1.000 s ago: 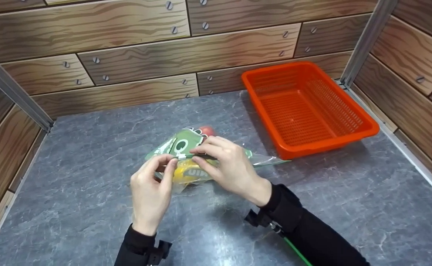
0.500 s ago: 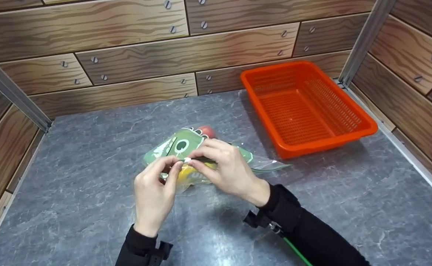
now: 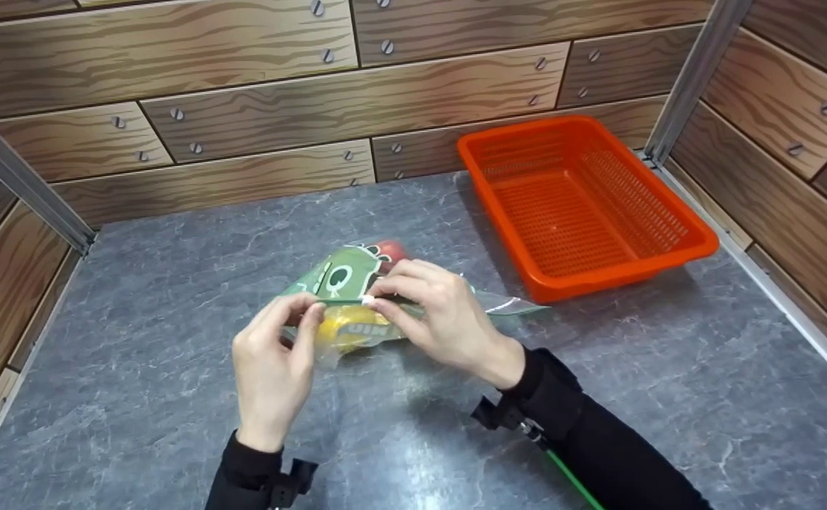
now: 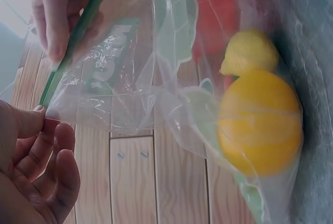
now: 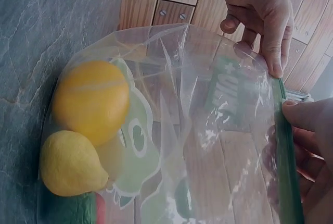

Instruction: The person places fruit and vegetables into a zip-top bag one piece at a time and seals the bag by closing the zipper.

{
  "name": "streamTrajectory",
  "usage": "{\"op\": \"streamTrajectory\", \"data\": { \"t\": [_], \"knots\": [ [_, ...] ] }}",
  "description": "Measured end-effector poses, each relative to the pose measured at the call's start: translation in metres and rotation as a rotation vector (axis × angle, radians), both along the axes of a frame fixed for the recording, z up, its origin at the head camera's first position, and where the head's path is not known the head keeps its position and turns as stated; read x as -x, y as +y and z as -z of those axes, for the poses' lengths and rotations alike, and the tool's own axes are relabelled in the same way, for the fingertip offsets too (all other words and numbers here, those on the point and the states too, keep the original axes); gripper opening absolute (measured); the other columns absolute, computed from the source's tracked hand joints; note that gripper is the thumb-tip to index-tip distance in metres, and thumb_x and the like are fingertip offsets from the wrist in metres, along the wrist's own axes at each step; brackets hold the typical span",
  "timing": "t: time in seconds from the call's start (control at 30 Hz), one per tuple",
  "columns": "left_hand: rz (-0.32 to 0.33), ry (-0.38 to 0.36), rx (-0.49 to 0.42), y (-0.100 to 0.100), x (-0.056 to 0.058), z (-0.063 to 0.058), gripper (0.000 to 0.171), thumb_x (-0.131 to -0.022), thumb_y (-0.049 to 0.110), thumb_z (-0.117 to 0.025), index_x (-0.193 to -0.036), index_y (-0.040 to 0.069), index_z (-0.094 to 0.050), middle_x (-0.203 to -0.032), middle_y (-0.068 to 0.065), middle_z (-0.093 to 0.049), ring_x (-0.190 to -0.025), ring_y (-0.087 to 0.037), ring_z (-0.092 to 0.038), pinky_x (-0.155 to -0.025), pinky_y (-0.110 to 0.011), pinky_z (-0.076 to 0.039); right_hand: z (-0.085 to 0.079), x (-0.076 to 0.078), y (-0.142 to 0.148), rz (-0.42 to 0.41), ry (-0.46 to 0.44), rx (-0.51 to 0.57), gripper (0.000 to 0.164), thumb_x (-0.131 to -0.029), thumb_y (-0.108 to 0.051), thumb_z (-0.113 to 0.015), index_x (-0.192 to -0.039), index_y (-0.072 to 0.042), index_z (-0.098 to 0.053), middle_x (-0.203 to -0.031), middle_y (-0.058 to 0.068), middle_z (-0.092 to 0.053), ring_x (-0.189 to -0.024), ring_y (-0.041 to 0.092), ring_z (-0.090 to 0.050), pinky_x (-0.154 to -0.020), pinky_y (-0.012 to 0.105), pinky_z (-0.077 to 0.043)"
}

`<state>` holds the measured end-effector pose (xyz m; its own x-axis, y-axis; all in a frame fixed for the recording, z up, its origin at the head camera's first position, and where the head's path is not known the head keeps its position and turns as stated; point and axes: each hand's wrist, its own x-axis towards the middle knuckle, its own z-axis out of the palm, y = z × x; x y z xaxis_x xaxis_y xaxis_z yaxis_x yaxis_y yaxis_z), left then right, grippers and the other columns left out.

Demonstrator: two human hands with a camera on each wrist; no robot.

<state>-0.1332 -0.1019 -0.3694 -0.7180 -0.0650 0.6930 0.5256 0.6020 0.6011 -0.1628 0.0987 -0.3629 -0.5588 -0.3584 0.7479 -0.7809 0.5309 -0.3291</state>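
A clear zip bag (image 3: 343,273) with green cartoon print stands on the table below both hands. My left hand (image 3: 272,361) pinches one end of its green zip strip (image 3: 343,302). At the white slider (image 3: 367,300) on that strip, the thumb and fingers of my right hand (image 3: 442,319) pinch the zip. Inside the bag, an orange fruit (image 5: 91,101) and a yellow lemon (image 5: 73,164) lie at the bottom, touching. A red round thing (image 3: 391,250) shows at the bag's far side, partly hidden by the print.
An orange-red perforated plastic basket (image 3: 583,212) stands at the back right, close to the bag's right end. Wood-patterned walls (image 3: 258,106) enclose the grey marbled table (image 3: 173,297) at the back and sides.
My left hand has shifted left along the zip, away from the right hand. The white slider has moved right with my right fingers, and more green strip shows between the hands.
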Motion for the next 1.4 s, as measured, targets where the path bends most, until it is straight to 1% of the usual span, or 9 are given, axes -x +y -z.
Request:
{"op": "streamTrajectory", "data": {
  "t": [0.17,0.37,0.5,0.63,0.8,1.0,1.1,1.3,1.4],
  "knots": [
    [-0.029,-0.009,-0.018,-0.008,0.004,-0.002,0.007,-0.088,0.015,-0.067,-0.089,0.009,-0.071,-0.076,-0.002,-0.069,-0.066,-0.005,-0.058,-0.052,-0.012,-0.045,-0.001,0.000,0.003,0.024,0.007,-0.024,0.015,-0.090,-0.028,-0.065,-0.093,-0.016,-0.072,-0.086,-0.005,-0.068,-0.079,0.007,-0.059,-0.071,0.019,-0.049],
    [-0.077,-0.037,-0.044,-0.019,0.007,-0.003,0.009,-0.089,0.018,-0.066,-0.090,0.010,-0.071,-0.077,-0.002,-0.069,-0.069,0.001,-0.057,-0.051,-0.012,-0.044,-0.001,0.000,0.006,0.035,0.023,-0.065,0.015,-0.090,-0.030,-0.065,-0.094,-0.017,-0.072,-0.086,-0.006,-0.067,-0.079,0.007,-0.059,-0.070,0.020,-0.048],
    [-0.097,-0.044,-0.061,-0.025,0.008,-0.003,0.010,-0.090,0.019,-0.065,-0.090,0.010,-0.070,-0.077,-0.002,-0.068,-0.071,0.004,-0.055,-0.052,-0.012,-0.043,-0.001,0.000,0.008,0.052,0.017,-0.082,0.016,-0.090,-0.031,-0.064,-0.094,-0.017,-0.071,-0.087,-0.006,-0.067,-0.078,0.007,-0.057,-0.069,0.020,-0.047],
    [-0.110,-0.042,-0.068,-0.029,0.010,-0.001,0.011,-0.090,0.020,-0.065,-0.090,0.010,-0.070,-0.078,-0.003,-0.068,-0.071,0.005,-0.055,-0.054,-0.011,-0.042,-0.001,0.001,0.011,0.054,-0.001,-0.083,0.016,-0.090,-0.030,-0.064,-0.093,-0.016,-0.072,-0.084,-0.005,-0.065,-0.074,0.007,-0.054,-0.066,0.020,-0.045],
    [-0.136,-0.049,-0.049,-0.033,0.012,0.002,0.012,-0.091,0.021,-0.064,-0.090,0.010,-0.070,-0.077,-0.003,-0.068,-0.070,0.003,-0.056,-0.054,-0.012,-0.041,-0.003,0.003,0.019,0.066,-0.020,-0.097,0.016,-0.090,-0.030,-0.064,-0.092,-0.016,-0.073,-0.081,-0.005,-0.064,-0.070,0.007,-0.052,-0.063,0.019,-0.043],
    [-0.137,-0.052,-0.027,-0.036,0.014,0.001,0.013,-0.091,0.022,-0.064,-0.090,0.010,-0.070,-0.077,-0.003,-0.069,-0.068,-0.003,-0.059,-0.054,-0.011,-0.040,-0.004,0.004,0.030,0.090,-0.052,-0.117,0.017,-0.091,-0.031,-0.063,-0.092,-0.016,-0.072,-0.079,-0.005,-0.062,-0.070,0.007,-0.051,-0.063,0.020,-0.042],
    [-0.136,-0.069,-0.013,-0.040,0.013,-0.001,0.014,-0.091,0.023,-0.063,-0.090,0.010,-0.070,-0.077,-0.003,-0.069,-0.068,-0.005,-0.059,-0.054,-0.010,-0.039,-0.005,0.004,0.034,0.094,-0.066,-0.129,0.017,-0.092,-0.031,-0.062,-0.092,-0.017,-0.072,-0.080,-0.005,-0.062,-0.072,0.007,-0.051,-0.064,0.020,-0.042],
    [-0.132,-0.118,0.029,-0.050,0.009,-0.005,0.015,-0.092,0.026,-0.060,-0.092,0.013,-0.069,-0.077,0.000,-0.067,-0.070,-0.003,-0.058,-0.055,-0.012,-0.037,-0.005,0.004,0.040,0.097,-0.071,-0.139,0.016,-0.092,-0.032,-0.062,-0.092,-0.019,-0.072,-0.082,-0.007,-0.064,-0.074,0.005,-0.053,-0.066,0.019,-0.044],
    [-0.134,-0.131,0.045,-0.053,0.009,-0.006,0.015,-0.093,0.026,-0.060,-0.093,0.013,-0.068,-0.077,0.000,-0.067,-0.071,-0.004,-0.059,-0.056,-0.012,-0.037,-0.006,0.004,0.043,0.100,-0.070,-0.145,0.015,-0.092,-0.032,-0.062,-0.092,-0.020,-0.072,-0.082,-0.007,-0.064,-0.074,0.005,-0.054,-0.066,0.019,-0.045]
  ]
}}
